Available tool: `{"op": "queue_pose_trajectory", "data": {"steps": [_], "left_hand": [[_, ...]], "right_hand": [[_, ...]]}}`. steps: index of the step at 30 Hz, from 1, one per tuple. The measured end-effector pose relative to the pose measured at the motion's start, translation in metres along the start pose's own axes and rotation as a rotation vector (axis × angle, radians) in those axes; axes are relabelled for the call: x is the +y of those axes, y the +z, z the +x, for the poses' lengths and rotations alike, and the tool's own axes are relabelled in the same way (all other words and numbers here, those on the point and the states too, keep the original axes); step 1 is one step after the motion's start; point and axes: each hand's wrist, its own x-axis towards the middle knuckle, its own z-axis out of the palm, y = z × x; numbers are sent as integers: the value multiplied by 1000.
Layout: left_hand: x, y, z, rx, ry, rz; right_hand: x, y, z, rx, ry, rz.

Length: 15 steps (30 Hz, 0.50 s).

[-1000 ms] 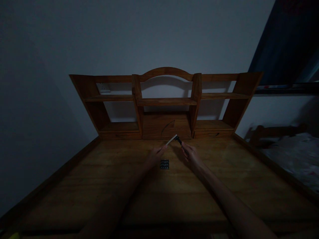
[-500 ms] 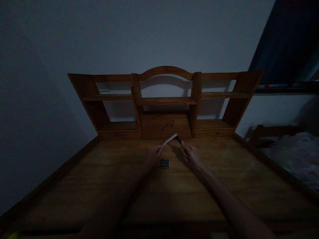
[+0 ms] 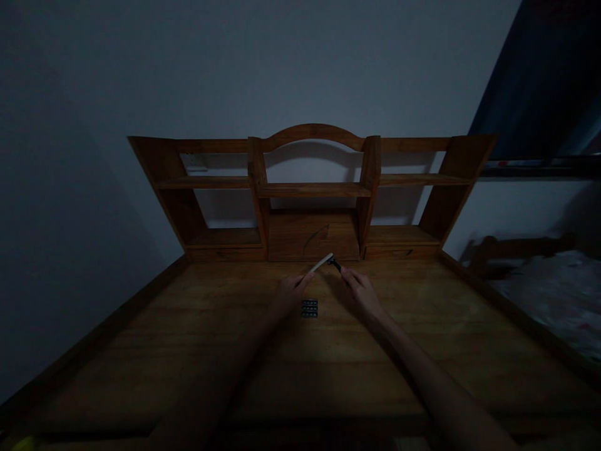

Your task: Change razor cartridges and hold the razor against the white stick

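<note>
The scene is dim. My left hand (image 3: 290, 292) is closed on the lower end of a pale slim handle, likely a razor (image 3: 322, 262), which points up and to the right. My right hand (image 3: 361, 289) pinches the small black head piece (image 3: 335, 262) at the handle's top end. Both hands hover low over a wooden desk (image 3: 422, 326), near its back. On the desk, just below and between the hands, lies a small dark tray of cartridges (image 3: 309, 308).
A wooden hutch with shelves and a small drawer (image 3: 312, 235) stands along the back of the desk against a pale wall. A raised wooden rim borders the desk on the left and right. A bed with light bedding (image 3: 554, 294) lies to the right.
Both hands and the handle have stayed almost in place, shifting only slightly upward in the view. The dark tray has not moved.
</note>
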Motion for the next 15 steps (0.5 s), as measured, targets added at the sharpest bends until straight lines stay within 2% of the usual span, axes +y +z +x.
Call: {"op": "queue_pose_trajectory", "data": {"steps": [3,7,12,15], "left_hand": [[-4,3,1,50,-15,22],[-1,3,-2,93,-11,43],[2,3,-4,69,11,105],[0,1,-2,82,-12,147]], "right_hand": [[1,1,1,4,7,16],[7,1,3,5,84,76],[12,2,5,-21,155,163],[12,3,5,-36,146,221]]}}
